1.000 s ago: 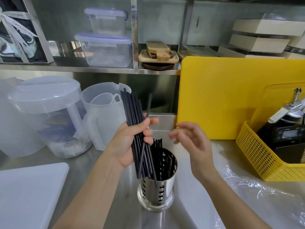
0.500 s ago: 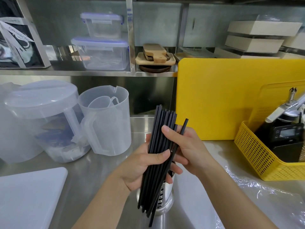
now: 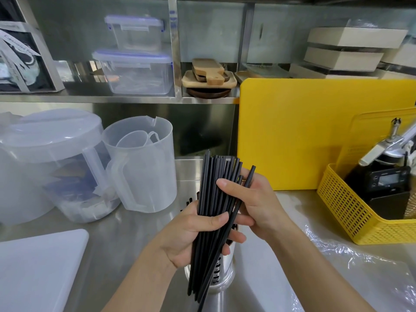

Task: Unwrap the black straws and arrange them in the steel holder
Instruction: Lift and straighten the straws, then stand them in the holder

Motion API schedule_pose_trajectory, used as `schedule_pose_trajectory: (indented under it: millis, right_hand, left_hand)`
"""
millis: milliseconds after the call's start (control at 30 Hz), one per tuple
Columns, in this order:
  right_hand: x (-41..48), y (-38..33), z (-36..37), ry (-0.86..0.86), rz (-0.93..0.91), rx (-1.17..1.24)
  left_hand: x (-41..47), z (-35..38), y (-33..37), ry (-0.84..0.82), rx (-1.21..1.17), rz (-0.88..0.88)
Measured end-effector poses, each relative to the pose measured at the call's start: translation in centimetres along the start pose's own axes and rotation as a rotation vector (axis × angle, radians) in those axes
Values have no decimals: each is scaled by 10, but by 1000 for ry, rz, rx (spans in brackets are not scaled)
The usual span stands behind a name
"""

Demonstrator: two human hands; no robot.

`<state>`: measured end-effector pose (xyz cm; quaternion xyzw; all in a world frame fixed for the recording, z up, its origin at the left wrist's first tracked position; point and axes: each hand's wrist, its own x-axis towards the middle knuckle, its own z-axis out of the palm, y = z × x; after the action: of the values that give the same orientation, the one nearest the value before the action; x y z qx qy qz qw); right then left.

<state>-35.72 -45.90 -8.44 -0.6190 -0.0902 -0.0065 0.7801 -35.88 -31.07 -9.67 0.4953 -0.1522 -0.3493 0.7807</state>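
Observation:
A bundle of several black straws (image 3: 213,185) stands nearly upright above the counter. My left hand (image 3: 195,235) grips the bundle at mid-length, thumb across its front. My right hand (image 3: 254,203) holds the upper part from the right, thumb on the front and fingers behind. One straw (image 3: 247,183) splays out to the right of the bundle. The perforated steel holder (image 3: 222,271) stands on the counter behind the straws' lower ends and is mostly hidden by my left hand. A few straw tips (image 3: 189,201) show in it to the left of the bundle.
Two clear plastic jugs (image 3: 144,167) stand at the left, a white board (image 3: 38,269) at the front left. A yellow cutting board (image 3: 292,131) leans at the back right beside a yellow basket (image 3: 351,212). Crumpled clear wrap (image 3: 360,266) lies at the right.
The bundle swung from leaning left over the holder to nearly upright in front of it. My right hand, free a second ago, now holds its upper part.

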Motion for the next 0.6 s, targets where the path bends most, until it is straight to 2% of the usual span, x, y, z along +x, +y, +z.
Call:
schedule_pose_trajectory:
  millis: [167,367,600]
  right_hand:
    - [1,3,5,-5,55,10]
    - [-1,9,3,27,38,45]
    - [-2,8,0,42,27,12]
  left_hand:
    - [1,-4,-4,-93,-112,-16]
    - [2,-6,-10,-115,-120,14]
    - [1,-2,-12,-52,-110,-19]
